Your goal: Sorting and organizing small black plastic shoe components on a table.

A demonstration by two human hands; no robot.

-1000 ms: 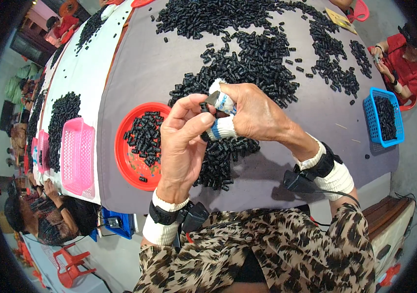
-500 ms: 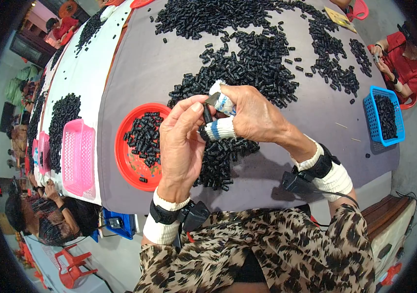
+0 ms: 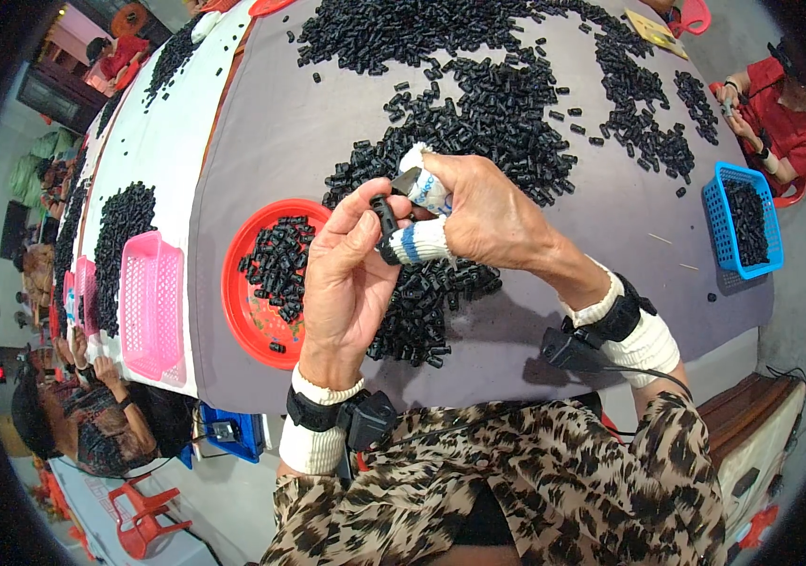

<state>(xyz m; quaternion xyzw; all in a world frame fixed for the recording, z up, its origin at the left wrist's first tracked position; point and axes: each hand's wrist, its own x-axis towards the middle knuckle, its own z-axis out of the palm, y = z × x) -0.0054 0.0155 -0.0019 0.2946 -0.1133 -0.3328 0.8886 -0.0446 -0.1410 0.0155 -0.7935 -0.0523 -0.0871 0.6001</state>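
Observation:
Over the near part of the table, my left hand point(image 3: 342, 269) pinches a small black cylindrical plastic part point(image 3: 384, 219) between thumb and fingers. My right hand point(image 3: 502, 217) is closed on a small knife; its grey blade point(image 3: 406, 180) points left, right by the top of the part. White wrappings cover fingers of the right hand: a printed one point(image 3: 429, 191) and a knitted one with a blue stripe point(image 3: 422, 241). The knife's handle is hidden in the grip. Below and beyond the hands lies a pile of similar black parts point(image 3: 478, 123).
To the left, a red round tray point(image 3: 238, 325) holds more black parts. A pink basket point(image 3: 151, 307) stands farther left, a blue basket point(image 3: 769, 269) of parts at the right. Two thin sticks point(image 3: 661, 239) lie on the grey cloth point(image 3: 554, 330). Co-workers sit at right point(image 3: 785, 123) and left point(image 3: 101, 415).
The black part has turned in my left fingers, showing its slotted side. Both hands have shifted slightly left, and the blade remains close to the part.

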